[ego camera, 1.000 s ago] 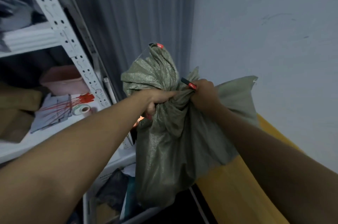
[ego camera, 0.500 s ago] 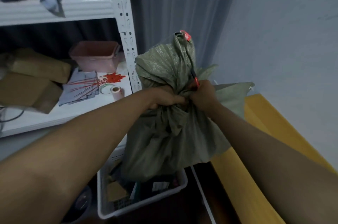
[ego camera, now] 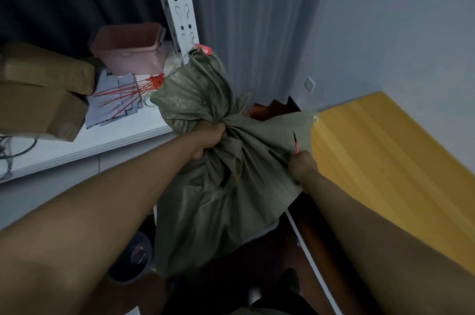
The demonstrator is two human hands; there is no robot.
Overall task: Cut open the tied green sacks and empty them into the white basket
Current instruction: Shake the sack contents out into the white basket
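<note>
A green woven sack hangs in front of me, its top bunched and carrying a red tag. My left hand grips the gathered neck. My right hand is apart to the right, clutching a fold of the sack's fabric, with a small black-and-red cutter sticking up from its fist. A pale edge under the sack looks like the white basket's rim; the rest of the basket is hidden.
A white metal shelf rack stands at the left with a pink bin, brown parcels and red zip ties. A yellow tabletop fills the right. Behind are a grey curtain and the wall.
My right hand has left the sack's neck and moved right and down, drawing the fabric out. The sack sits lower, and my view has tipped downward.
</note>
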